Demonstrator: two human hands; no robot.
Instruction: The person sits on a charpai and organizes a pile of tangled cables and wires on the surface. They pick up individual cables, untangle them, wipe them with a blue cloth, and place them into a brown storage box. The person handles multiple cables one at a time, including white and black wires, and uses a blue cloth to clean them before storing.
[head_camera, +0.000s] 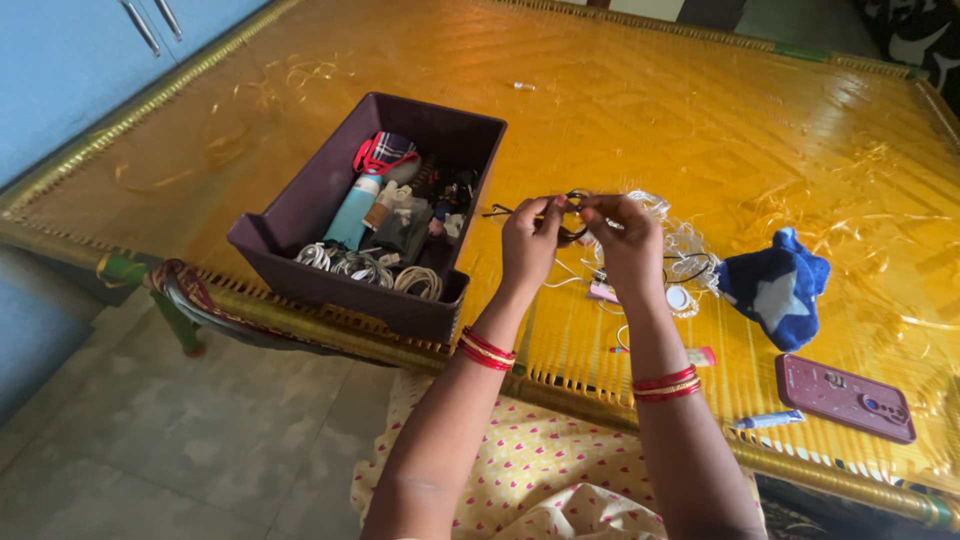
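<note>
My left hand (530, 240) and my right hand (622, 238) are raised together over a yellow woven cot (700, 110). Both pinch a thin black cord (565, 207) that loops between the fingertips, one end trailing left. Under my hands lies a tangle of white and black cables (682, 250). A dark purple plastic box (330, 180) stands just left of my left hand, filled with coiled cables, a light blue bottle (352, 215) and a red and dark cloth mask.
A blue and white sock (775, 285) lies right of the cables. A maroon phone case (845, 397), a small tube (768, 420) and a pink-capped stick (695, 355) sit near the cot's front edge. Blue cupboard doors (60, 60) stand at the left.
</note>
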